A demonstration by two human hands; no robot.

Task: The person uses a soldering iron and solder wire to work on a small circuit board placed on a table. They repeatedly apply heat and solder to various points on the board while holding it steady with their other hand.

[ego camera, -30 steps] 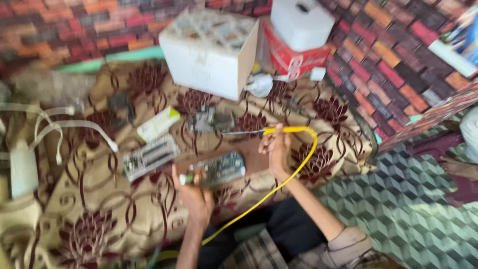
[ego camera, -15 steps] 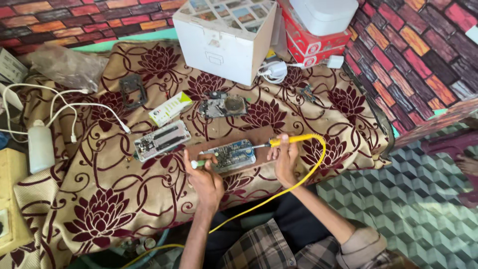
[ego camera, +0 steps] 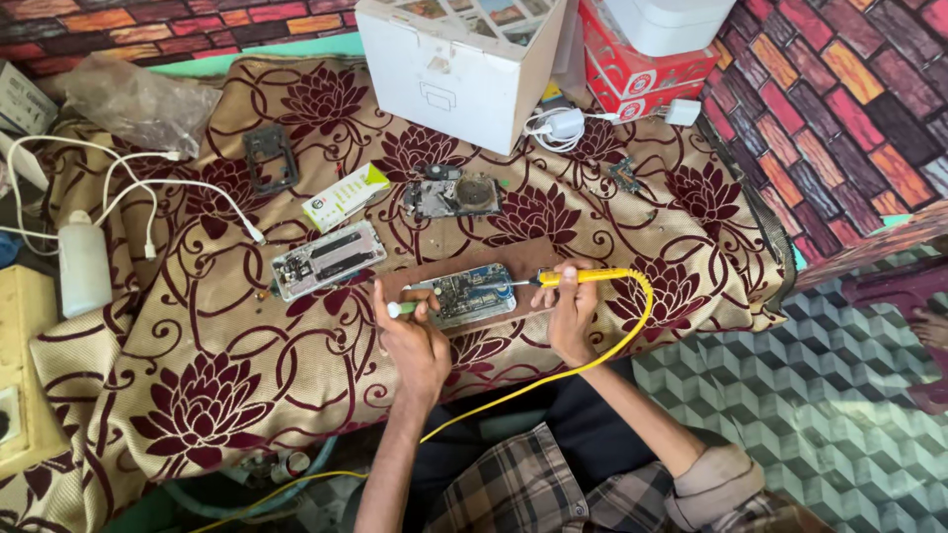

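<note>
The right hand's grip (ego camera: pixel 571 314) is clenched around the yellow-handled soldering iron (ego camera: pixel 578 277), whose long axis runs leftward to the opened blue-green phone circuit board (ego camera: pixel 472 293), beside which the left hand (ego camera: pixel 415 341) pinches a thin green-tipped tool (ego camera: pixel 403 309).

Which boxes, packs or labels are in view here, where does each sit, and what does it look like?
White carton: top centre on the patterned cloth, boxy, picture tiles on its top.
Red box: right of the white carton, red with round white label patches.
White container: on top of the red box, rounded, plain white.
Small pack: on the cloth, left of centre, slim, white with green and yellow.
Screens: none lit.
</note>
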